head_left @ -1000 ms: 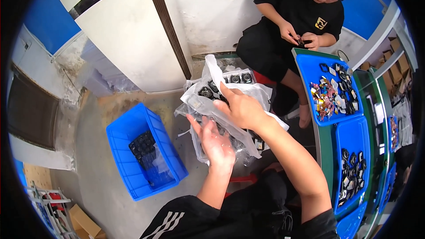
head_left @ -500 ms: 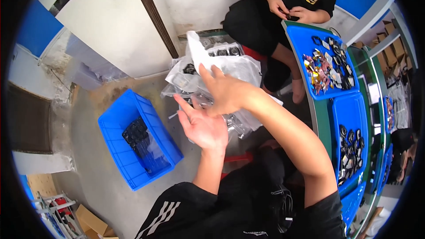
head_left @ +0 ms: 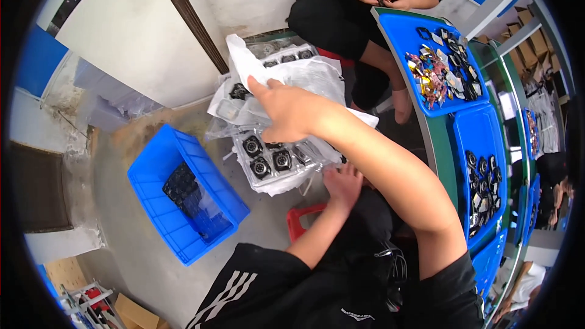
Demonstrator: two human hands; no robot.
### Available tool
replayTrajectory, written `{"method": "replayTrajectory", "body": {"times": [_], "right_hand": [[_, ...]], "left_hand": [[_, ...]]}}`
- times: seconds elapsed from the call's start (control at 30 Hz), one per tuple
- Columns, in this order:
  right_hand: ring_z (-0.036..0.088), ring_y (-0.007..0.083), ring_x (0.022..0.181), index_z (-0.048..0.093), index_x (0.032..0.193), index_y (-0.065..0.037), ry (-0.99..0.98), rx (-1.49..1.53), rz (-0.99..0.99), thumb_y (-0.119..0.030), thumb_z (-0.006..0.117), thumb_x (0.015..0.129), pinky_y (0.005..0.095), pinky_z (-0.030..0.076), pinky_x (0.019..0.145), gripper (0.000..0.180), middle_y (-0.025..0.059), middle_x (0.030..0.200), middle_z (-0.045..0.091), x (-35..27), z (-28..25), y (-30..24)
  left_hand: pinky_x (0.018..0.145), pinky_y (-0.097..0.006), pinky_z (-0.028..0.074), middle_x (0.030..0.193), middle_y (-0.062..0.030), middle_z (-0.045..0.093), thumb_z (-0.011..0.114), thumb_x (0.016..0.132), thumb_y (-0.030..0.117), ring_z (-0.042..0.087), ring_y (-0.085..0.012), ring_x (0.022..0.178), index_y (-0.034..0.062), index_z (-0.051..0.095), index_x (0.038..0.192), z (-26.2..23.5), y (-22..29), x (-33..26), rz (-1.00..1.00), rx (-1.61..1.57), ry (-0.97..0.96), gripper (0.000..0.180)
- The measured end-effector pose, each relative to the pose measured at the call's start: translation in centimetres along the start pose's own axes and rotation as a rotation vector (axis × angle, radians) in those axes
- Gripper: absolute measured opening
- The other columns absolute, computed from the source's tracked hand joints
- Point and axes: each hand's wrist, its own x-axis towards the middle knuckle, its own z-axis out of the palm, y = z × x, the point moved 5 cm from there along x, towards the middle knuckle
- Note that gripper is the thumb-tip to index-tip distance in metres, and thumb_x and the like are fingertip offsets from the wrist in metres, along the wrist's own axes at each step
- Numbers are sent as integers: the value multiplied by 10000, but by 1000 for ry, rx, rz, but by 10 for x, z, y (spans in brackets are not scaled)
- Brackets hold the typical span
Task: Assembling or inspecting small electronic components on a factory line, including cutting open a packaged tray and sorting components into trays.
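My right hand [head_left: 289,109] reaches across a crumpled white sheet [head_left: 317,79] and clear plastic, fingers spread and thumb apart; I see no object in its grasp. Below it lies a pale compartment tray [head_left: 269,173] with several round black parts [head_left: 282,160] that look like watch cases. My left hand [head_left: 344,184] is at the tray's right side, by the clear plastic, partly behind my right forearm. Its fingers are blurred, so what they grip, if anything, is unclear. Another tray with similar black parts [head_left: 288,58] shows beyond the sheet.
A blue bin [head_left: 210,207] holding black items stands on the floor at left. A red stool [head_left: 297,222] is near my knees. At right, a green-topped bench carries blue trays [head_left: 481,116] of small parts. A co-worker in black [head_left: 341,18] sits at the far side, handling something small.
My left hand has moved from above the tray, under my right hand, to the tray's right side. The black parts now show. My right hand stays at the sheet; the view has shifted slightly.
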Motion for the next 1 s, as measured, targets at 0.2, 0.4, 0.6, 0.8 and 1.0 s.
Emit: {"method": "replayTrajectory", "body": {"times": [0.2, 0.4, 0.6, 0.8, 1.0], "right_hand": [[587, 491, 1081, 200, 1487, 48, 147, -101, 40, -169, 692, 755, 453, 488, 963, 908, 422, 1307, 439, -22, 5, 31], [624, 471, 1016, 228, 1480, 48, 111, -183, 133, -184, 678, 774, 464, 518, 904, 868, 390, 1206, 537, -24, -1, 18], [664, 440, 836, 313, 1436, 66, 184, -221, 107, -131, 647, 762, 478, 537, 801, 777, 303, 896, 653, -35, -8, 14], [648, 438, 660, 375, 1390, 77, 383, -212, -48, 28, 569, 711, 510, 520, 635, 708, 256, 688, 640, -35, -4, 15], [637, 457, 654, 403, 1312, 35, 395, -224, 20, 88, 550, 680, 542, 504, 629, 651, 258, 662, 623, -55, -1, 27]], "left_hand": [[936, -425, 472, 1131, -101, 639, 461, 925, 170, 605, -270, 1087, 105, 548, 1203, -96, 7, -63, -686, 451, 644, 298], [704, -272, 495, 881, -33, 652, 487, 919, 35, 602, -113, 776, 62, 623, 1037, -207, 129, -132, -396, 1248, 674, 183], [709, -290, 483, 873, -51, 656, 532, 893, 51, 609, -153, 802, 57, 658, 962, -226, 116, -130, -334, 1280, 586, 143], [727, -269, 477, 881, -51, 649, 493, 912, 36, 593, -135, 810, 36, 628, 1061, -176, 88, -128, -364, 1370, 339, 202], [783, -331, 504, 955, -88, 656, 722, 841, 187, 632, -195, 893, 43, 628, 1035, 116, 166, -121, 103, 1683, -406, 259]]}}
